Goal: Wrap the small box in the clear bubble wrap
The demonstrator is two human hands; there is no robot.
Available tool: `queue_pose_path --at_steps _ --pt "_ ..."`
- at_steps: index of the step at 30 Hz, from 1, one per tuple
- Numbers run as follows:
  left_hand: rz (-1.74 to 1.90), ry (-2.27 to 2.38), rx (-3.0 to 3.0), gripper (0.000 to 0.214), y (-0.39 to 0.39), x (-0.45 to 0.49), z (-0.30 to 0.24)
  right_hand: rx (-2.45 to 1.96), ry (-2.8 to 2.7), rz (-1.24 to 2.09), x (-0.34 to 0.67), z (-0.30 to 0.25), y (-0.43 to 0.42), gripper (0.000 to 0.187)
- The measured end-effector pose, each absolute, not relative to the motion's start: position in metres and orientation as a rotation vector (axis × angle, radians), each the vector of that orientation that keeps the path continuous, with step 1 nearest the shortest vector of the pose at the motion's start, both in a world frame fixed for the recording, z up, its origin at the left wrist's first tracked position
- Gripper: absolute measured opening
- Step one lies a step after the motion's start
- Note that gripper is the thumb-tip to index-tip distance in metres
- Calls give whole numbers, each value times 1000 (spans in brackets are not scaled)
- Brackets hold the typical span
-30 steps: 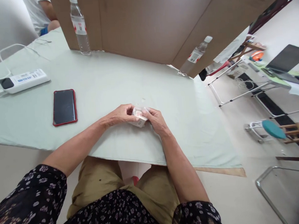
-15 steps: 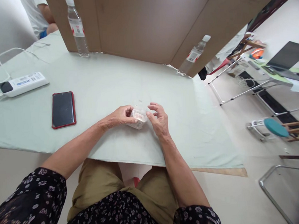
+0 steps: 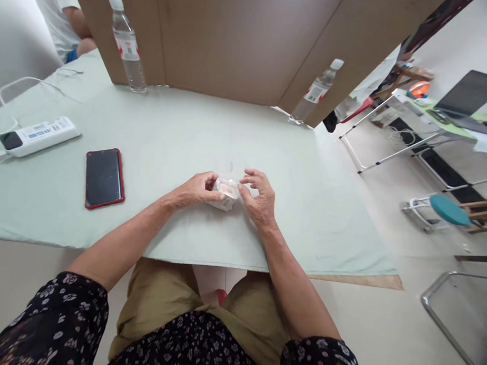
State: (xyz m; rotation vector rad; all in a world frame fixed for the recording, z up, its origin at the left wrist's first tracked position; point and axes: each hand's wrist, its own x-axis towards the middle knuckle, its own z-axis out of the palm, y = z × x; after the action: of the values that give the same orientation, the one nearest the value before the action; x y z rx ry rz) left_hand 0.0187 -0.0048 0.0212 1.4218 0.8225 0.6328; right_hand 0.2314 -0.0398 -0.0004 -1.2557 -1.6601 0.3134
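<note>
A small pale box in clear plastic wrapping (image 3: 226, 192) rests near the front of the table. My left hand (image 3: 198, 189) grips it from the left, with the thumb across the near side and the fingers behind. At its right end, my right hand (image 3: 260, 197) pinches the loose clear film between thumb and forefinger, the other fingers curled above. Print shows on the box, but I cannot read it.
A red-cased phone (image 3: 103, 178) and a white power strip (image 3: 42, 136) lie left on the pale green tablecloth (image 3: 173, 137). Water bottles stand left (image 3: 129, 51) and right (image 3: 317, 93) before a cardboard panel (image 3: 225, 39). A person's arm (image 3: 77, 22) shows at the far left.
Hardly anything differs. My right hand has shifted very slightly at the film, and the left hand keeps its hold on the box.
</note>
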Motion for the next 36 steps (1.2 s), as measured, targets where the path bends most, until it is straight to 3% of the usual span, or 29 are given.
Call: queue_pose_path --at_steps 7,36 --pt "632 785 1438 51 -3 19 16 -1317 -1774 346 235 -9 -35 18" --pt "595 659 1456 50 -6 18 19 -1213 -1691 566 232 -5 -35 10"
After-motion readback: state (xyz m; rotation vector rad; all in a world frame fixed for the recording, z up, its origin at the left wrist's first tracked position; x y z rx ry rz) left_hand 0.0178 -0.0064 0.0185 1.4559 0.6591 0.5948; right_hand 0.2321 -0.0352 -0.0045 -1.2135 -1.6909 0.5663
